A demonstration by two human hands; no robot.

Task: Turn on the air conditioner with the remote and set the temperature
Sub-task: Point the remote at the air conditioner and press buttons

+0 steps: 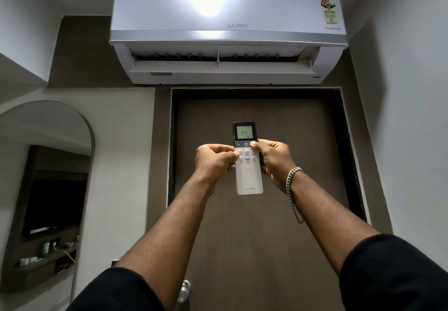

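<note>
A white wall air conditioner (228, 19) hangs high above the door, its lower flap swung open. Below it I hold a slim white remote (249, 179) upright at arm's length with both hands. Its lit screen reads 24. My left hand (213, 162) grips the remote's left edge, thumb resting on the left buttons. My right hand (274, 160) grips the right edge, thumb tip on the top-right button beside the power key. A silver chain bracelet hangs from my right wrist.
A dark brown door (261, 225) fills the wall right behind the remote, its metal handle (184, 291) low between my arms. At left an arched mirror (43, 189) reflects a television and a shelf with small items. White walls close in on both sides.
</note>
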